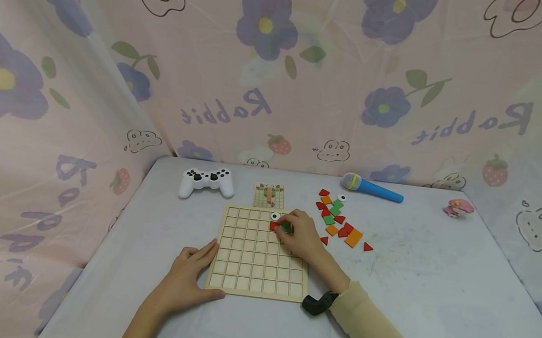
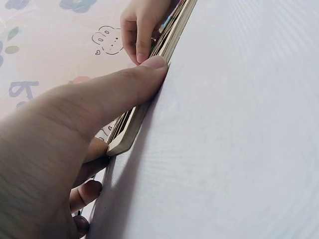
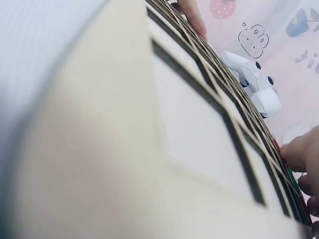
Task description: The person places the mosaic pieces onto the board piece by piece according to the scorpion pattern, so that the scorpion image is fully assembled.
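A pale wooden grid board lies flat on the table. At its lower left corner is my left hand, the thumb along the front edge and the fingertips against the left edge. The left wrist view shows that thumb touching the board's rim. Over the upper right cells, my right hand has its fingers bent around a green piece, partly hidden by them. Beside it sits a red piece, close to the thumb tip. A round white eye piece lies in the cell above the red one.
A patterned card lies behind the board. To the right are scattered red, green and orange pieces. A white game controller is at the back left, a blue toy microphone at the back right, and a pink clip-like object farther right.
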Available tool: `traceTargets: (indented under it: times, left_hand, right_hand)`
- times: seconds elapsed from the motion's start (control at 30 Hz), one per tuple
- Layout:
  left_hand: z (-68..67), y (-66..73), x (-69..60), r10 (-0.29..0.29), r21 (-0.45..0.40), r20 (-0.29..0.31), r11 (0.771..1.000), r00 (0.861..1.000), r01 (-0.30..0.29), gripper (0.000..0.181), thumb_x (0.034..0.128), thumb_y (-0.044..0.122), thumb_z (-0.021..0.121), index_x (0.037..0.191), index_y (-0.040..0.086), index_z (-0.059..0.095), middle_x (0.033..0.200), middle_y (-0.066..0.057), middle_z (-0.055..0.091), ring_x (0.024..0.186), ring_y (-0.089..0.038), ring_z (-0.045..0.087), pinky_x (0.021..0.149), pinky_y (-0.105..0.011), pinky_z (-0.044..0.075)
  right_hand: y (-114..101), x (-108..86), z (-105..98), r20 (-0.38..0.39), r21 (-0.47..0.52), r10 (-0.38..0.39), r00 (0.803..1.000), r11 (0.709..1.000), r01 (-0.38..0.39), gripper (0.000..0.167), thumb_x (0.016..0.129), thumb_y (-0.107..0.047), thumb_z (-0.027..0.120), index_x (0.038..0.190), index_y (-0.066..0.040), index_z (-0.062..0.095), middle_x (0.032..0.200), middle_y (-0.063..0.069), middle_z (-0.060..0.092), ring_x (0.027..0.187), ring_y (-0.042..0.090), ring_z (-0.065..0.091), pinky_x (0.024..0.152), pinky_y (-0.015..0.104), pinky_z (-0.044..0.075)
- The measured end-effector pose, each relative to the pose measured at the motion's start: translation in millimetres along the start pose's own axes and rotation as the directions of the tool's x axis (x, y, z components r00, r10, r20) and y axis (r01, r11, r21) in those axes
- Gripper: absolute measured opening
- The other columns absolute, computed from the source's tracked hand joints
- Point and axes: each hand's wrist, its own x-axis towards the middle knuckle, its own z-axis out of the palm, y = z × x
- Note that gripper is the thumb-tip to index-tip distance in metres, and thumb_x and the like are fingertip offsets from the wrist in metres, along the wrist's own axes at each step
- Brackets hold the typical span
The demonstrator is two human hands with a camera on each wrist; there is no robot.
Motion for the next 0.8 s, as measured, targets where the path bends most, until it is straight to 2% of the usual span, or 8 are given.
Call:
traceTargets:
  times: [0.13, 0.37, 0.6, 0.8]
  left_hand:
    - [-0.2, 0.7, 0.0, 0.000, 0.001, 0.000, 1.000, 1.000, 0.000, 0.110, 0.0720, 0.059, 0.092, 0.161, 0.014, 0.046, 0.171, 0.005, 0.037, 0.131, -0.024, 0.043, 0.106, -0.052, 0.044]
    - [-0.9, 1.1, -0.5, 0.004, -0.005, -0.005, 1.000, 1.000, -0.004, 0.110, 0.0723, 0.059, 0.092, 0.161, 0.013, 0.047, 0.171, 0.005, 0.037, 0.130, -0.023, 0.043, 0.106, -0.052, 0.043]
    - [-0.9, 0.5, -1.6, 0.017, -0.018, -0.023, 1.000, 1.000, -0.018, 0.110, 0.0721, 0.061, 0.092, 0.160, 0.011, 0.048, 0.170, 0.003, 0.039, 0.129, -0.023, 0.043, 0.104, -0.053, 0.043]
    - [-1.4, 0.4, -1.1, 0.006, -0.018, -0.010, 1.000, 1.000, -0.006, 0.110, 0.0722, 0.058, 0.092, 0.161, 0.013, 0.046, 0.171, 0.005, 0.036, 0.130, -0.023, 0.042, 0.106, -0.052, 0.043]
  right_hand:
    - [2.7, -1.1, 1.0, -0.008, 0.018, -0.003, 1.000, 1.000, 0.003, 0.016, 0.092, -0.020, 0.082, 0.106, -0.010, 0.081, 0.099, 0.006, 0.068, 0.088, 0.020, 0.053, 0.077, 0.036, 0.041]
    - [5.1, -4.2, 2.9, -0.020, 0.030, 0.004, 1.000, 1.000, -0.004, 0.019, 0.090, -0.022, 0.084, 0.106, -0.012, 0.082, 0.108, 0.012, 0.064, 0.098, 0.026, 0.051, 0.081, 0.039, 0.039]
    - [6.7, -5.6, 4.0, -0.046, 0.059, 0.001, 0.999, 0.998, 0.002, 0.017, 0.089, -0.021, 0.085, 0.103, -0.013, 0.082, 0.110, 0.013, 0.061, 0.095, 0.026, 0.048, 0.080, 0.039, 0.037]
    - [6.8, -5.5, 4.1, -0.045, 0.072, 0.024, 0.999, 0.997, -0.020, 0.017, 0.089, -0.022, 0.085, 0.104, -0.015, 0.082, 0.109, 0.012, 0.059, 0.094, 0.025, 0.045, 0.080, 0.038, 0.035]
